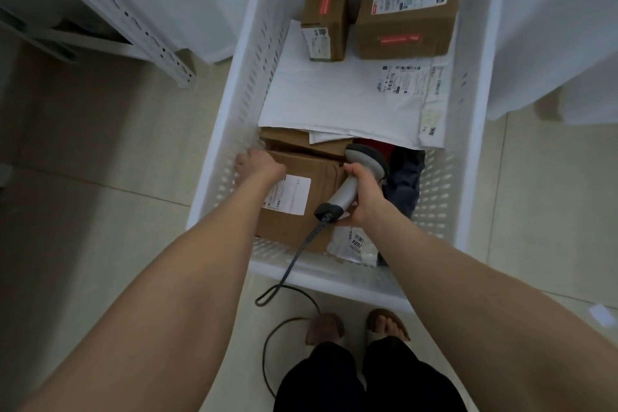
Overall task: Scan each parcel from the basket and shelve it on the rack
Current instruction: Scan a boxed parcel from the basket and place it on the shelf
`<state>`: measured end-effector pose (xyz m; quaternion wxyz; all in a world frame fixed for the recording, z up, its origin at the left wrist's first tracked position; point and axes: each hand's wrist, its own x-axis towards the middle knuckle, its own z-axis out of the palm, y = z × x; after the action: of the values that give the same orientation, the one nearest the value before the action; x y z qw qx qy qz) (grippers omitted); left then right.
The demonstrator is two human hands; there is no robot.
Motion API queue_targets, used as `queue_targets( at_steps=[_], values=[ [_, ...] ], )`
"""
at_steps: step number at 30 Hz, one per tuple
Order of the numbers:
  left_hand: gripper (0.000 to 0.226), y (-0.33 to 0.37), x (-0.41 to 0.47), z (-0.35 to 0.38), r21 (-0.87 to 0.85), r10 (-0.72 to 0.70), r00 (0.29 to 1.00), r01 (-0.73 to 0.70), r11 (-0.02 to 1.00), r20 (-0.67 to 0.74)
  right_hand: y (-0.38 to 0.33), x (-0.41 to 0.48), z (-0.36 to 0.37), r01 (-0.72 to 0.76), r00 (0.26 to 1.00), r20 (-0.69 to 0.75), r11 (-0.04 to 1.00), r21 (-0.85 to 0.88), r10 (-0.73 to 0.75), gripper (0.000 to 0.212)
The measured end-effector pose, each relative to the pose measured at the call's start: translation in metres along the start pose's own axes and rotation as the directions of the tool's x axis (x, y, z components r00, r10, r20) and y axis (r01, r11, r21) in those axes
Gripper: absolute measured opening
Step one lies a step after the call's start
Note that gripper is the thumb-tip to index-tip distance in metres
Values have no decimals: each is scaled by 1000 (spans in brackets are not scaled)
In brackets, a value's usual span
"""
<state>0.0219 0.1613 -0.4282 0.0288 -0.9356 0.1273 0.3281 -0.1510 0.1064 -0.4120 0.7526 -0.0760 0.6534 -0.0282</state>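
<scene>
Left fingers [246,160] hooked over carton [294,227] corner, right fingers [355,172] gripping scanner [347,192]

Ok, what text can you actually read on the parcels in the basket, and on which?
"1098", likely: label on the near cardboard box.
"604", unsure: clear bag beside it.
Labels on the large far box, small far box and white mailer: too small to read.
Red tape strips on both far boxes: blurred.
</scene>
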Motion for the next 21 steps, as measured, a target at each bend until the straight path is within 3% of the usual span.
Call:
queue_targets(
  at_steps=[2,8,16,21],
  values=[
    [53,5,0,-2,-29,-14,1000,14,999,11,-3,-2,-5,7,1000,-5,1000,-4,-7,38],
    [38,23,-28,-32,-227,18,1000,-18,974,0,-13,-39,-15,52,996,-68,999,-5,-53,56],
    [38,32,-110,-151,-463,107,994,-104,880,-19,-40,-170,2,169,985,-55,985,37,-167,42],
    [49,36,-183,-250,-598,218,975,-199,776,-41,-61,-279,20,226,974,-41,972,59,-224,31]
  ],
)
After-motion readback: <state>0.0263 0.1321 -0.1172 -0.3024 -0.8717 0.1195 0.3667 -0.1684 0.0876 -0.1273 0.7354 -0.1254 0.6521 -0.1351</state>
